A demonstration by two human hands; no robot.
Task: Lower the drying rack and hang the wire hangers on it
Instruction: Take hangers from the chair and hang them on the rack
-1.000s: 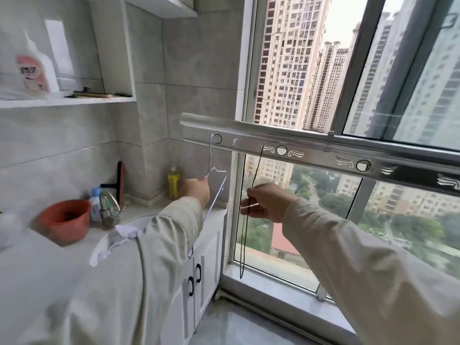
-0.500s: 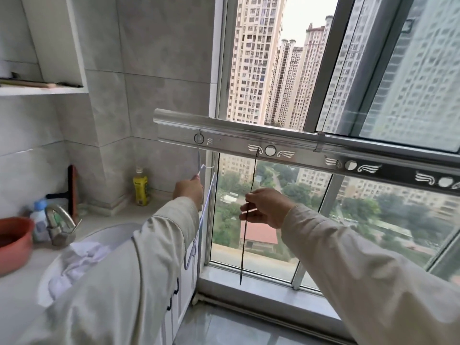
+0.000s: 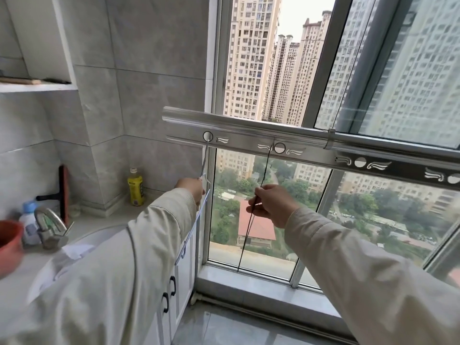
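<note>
The silver drying rack bar (image 3: pixel 249 135) hangs at chest height across the window, with round holes along its lower strip. A light wire hanger (image 3: pixel 202 168) has its hook in the leftmost hole. My left hand (image 3: pixel 193 189) is closed on that hanger just below the hook. A dark wire hanger (image 3: pixel 251 220) hangs by the second hole, seen edge-on. My right hand (image 3: pixel 268 205) pinches its wires at mid-height. Whether the dark hook sits fully in the hole I cannot tell.
A counter with a sink (image 3: pixel 82 245), tap (image 3: pixel 47 227), red bowl (image 3: pixel 8 242) and yellow bottle (image 3: pixel 135 188) is at the left. White cabinet doors (image 3: pixel 174 287) stand below. The window sill (image 3: pixel 261 287) runs ahead, and a wall shelf (image 3: pixel 37 87) is at upper left.
The view has swung right, so the counter shifted left. Both hands keep their hold on the hangers at the rack; the light hanger now hangs more edge-on.
</note>
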